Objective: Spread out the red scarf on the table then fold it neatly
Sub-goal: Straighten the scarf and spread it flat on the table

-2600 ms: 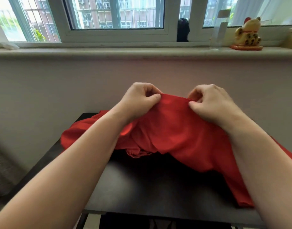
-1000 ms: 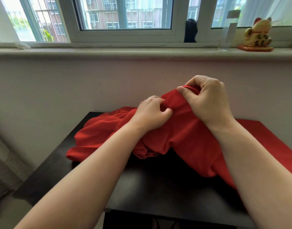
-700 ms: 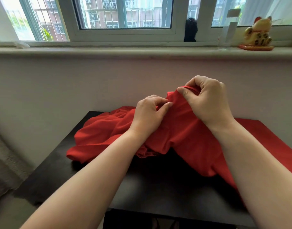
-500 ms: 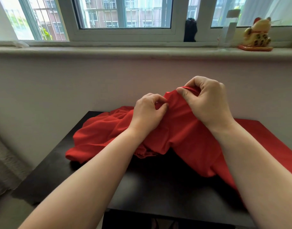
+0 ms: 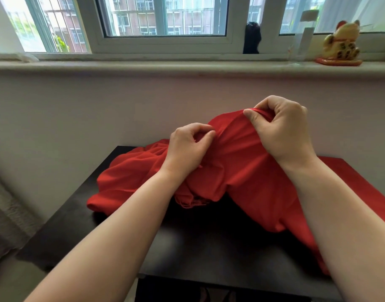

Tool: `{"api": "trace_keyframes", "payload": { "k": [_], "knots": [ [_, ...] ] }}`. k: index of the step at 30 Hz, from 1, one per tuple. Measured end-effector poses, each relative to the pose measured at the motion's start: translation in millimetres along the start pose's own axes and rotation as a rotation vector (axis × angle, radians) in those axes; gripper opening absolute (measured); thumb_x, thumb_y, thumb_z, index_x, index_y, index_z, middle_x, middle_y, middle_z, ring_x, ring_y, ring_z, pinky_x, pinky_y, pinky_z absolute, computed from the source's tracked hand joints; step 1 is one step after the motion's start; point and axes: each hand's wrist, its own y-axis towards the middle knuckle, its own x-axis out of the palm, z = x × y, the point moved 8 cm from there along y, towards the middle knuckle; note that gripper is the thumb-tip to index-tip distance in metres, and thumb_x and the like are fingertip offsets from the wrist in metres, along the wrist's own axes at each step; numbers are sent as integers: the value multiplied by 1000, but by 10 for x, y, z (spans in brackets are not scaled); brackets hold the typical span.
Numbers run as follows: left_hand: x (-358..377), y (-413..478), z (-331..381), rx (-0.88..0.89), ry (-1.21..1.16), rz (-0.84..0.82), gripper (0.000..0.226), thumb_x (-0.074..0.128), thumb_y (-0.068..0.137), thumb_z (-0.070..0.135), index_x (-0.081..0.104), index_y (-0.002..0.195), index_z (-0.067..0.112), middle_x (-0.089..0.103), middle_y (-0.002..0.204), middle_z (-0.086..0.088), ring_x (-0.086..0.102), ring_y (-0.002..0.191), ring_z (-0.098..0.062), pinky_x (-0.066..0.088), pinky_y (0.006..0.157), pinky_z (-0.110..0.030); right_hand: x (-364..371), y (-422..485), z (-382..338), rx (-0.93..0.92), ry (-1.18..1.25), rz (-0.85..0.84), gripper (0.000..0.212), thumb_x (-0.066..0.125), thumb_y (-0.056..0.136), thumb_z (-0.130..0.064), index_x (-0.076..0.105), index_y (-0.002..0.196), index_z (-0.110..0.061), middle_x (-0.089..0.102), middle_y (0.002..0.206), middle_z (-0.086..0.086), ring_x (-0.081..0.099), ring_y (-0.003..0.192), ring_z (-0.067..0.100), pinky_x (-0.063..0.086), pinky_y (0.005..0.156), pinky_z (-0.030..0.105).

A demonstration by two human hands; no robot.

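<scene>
The red scarf [image 5: 241, 171] lies bunched on the black table [image 5: 198, 247], with a heap at the left and a flatter stretch running off to the right. My right hand [image 5: 281, 129] pinches a raised fold of the scarf's top edge between thumb and curled fingers, holding it above the table. My left hand [image 5: 189, 147] is lower and to the left, thumb and curled fingers pinching the cloth just beside that fold. A frayed fringe hangs under my left wrist.
The table stands against a pale wall below a windowsill [image 5: 187, 66]. On the sill at the right sit a golden lucky-cat figure [image 5: 342, 46] and a clear container [image 5: 302, 38]. A dark object [image 5: 252, 38] stands by the window frame.
Both hands came closer together along the scarf's edge, and my right hand lifted its fold higher. My left hand briefly loosened its fingers and pinched the cloth again slightly to the left.
</scene>
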Motion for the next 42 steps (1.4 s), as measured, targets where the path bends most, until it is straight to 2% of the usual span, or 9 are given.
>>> {"api": "trace_keyframes", "payload": {
  "k": [3, 6, 10, 14, 16, 23, 32, 37, 42],
  "knots": [
    [-49, -22, -19, 108, 124, 12, 17, 58, 78, 2, 67, 83, 15, 55, 76, 13, 50, 69, 5, 43, 73, -11, -3, 1, 22, 3, -8, -9, 23, 68, 80, -39, 67, 75, -16, 66, 68, -4, 63, 69, 18, 52, 68, 39],
    [-23, 66, 43, 279, 429, -5, 20, 49, 72, -2, 68, 73, 3, 53, 79, -12, 54, 70, -25, 48, 66, -30, 61, -5, -11, -7, 0, -32, 24, 66, 80, -40, 66, 75, -17, 65, 67, -4, 62, 68, 19, 52, 67, 41],
    [-116, 203, 150, 280, 642, 88, 13, 47, 71, -1, 56, 63, -3, 54, 83, -19, 51, 68, -35, 49, 63, -44, 111, -24, -75, -25, -3, -26, 24, 66, 80, -40, 65, 75, -17, 65, 67, -3, 62, 68, 20, 51, 67, 42],
    [96, -38, 249, 325, 610, 32, 37, 46, 86, 39, 66, 80, 9, 58, 90, -10, 56, 79, -30, 46, 76, -40, 97, -20, -59, -22, -15, -9, 24, 66, 80, -41, 65, 75, -17, 66, 67, -2, 62, 68, 21, 51, 67, 41],
    [170, -113, 203, 296, 609, 28, 41, 46, 84, 47, 68, 79, 12, 60, 88, -8, 57, 77, -29, 46, 75, -37, 97, -23, -65, -29, -19, -9, 24, 65, 80, -41, 65, 74, -18, 66, 67, -2, 62, 67, 20, 51, 66, 41],
    [249, -61, 102, 203, 522, -27, 24, 49, 72, 29, 61, 67, 9, 62, 84, -10, 59, 71, -33, 46, 69, -35, 43, -16, -57, -23, -10, 0, 24, 66, 81, -40, 66, 75, -16, 65, 66, -2, 62, 66, 19, 51, 65, 40],
    [210, -62, -22, 201, 552, -80, 14, 44, 63, 12, 52, 72, 6, 57, 82, -13, 55, 69, -38, 44, 65, -37, 83, -39, -15, -12, -23, -5, 26, 65, 81, -40, 65, 75, -15, 66, 67, -1, 63, 67, 21, 52, 65, 42],
    [124, -42, 106, 268, 460, 5, 20, 48, 76, 29, 40, 63, 16, 43, 71, 0, 52, 62, -30, 37, 61, -30, 73, -38, -32, -23, -17, 11, 26, 65, 81, -40, 65, 74, -15, 66, 67, 0, 62, 66, 20, 51, 65, 40],
    [252, -35, 239, 311, 366, -18, 45, 43, 88, 48, 57, 70, 10, 57, 77, -6, 54, 69, -25, 40, 66, -30, 114, -63, -97, -38, -12, 4, 25, 65, 81, -40, 66, 74, -16, 66, 67, -2, 63, 66, 20, 51, 65, 40]
  ]
}}
